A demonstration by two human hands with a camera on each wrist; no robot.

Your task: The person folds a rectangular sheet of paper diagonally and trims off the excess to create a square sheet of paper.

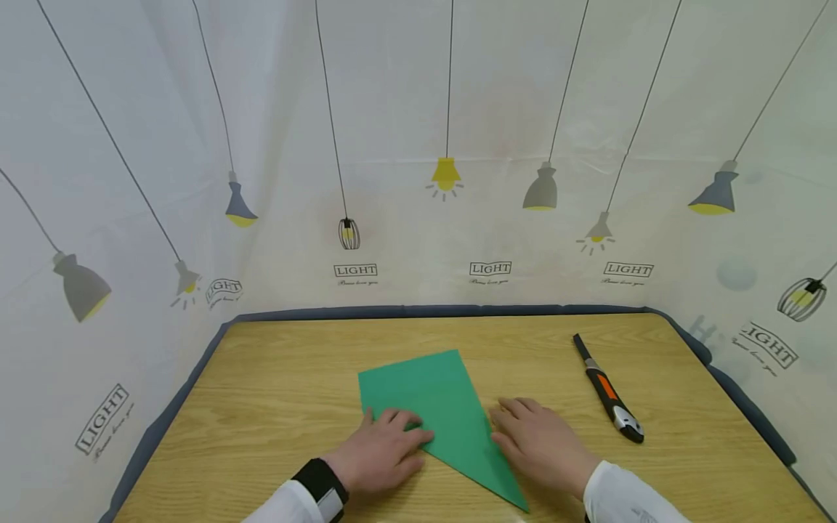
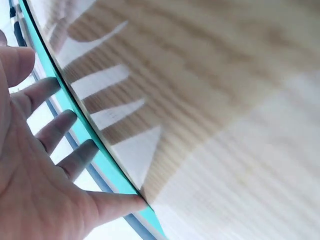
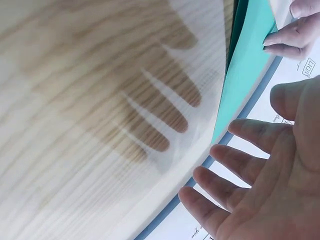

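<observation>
A green sheet of paper (image 1: pixel 425 399) lies on the table, its outline tapering to a sharp point toward the near right. My left hand (image 1: pixel 382 450) rests on its lower left edge with the fingers spread. In the left wrist view, the fingertips of that hand (image 2: pixel 45 165) touch the green strip of paper. Beside the right edge of the sheet is my right hand (image 1: pixel 543 447), palm down, its fingers extended and holding nothing. The right wrist view shows this hand (image 3: pixel 260 175) hovering low over the wood, with its reflection below.
A utility knife (image 1: pixel 609 392) with a black and orange handle lies on the right, its dark blade end pointing away. The wooden table (image 1: pixel 281 378) has a dark padded border (image 1: pixel 418 311). Behind it hangs a white curtain (image 1: pixel 399 87) printed with lamps.
</observation>
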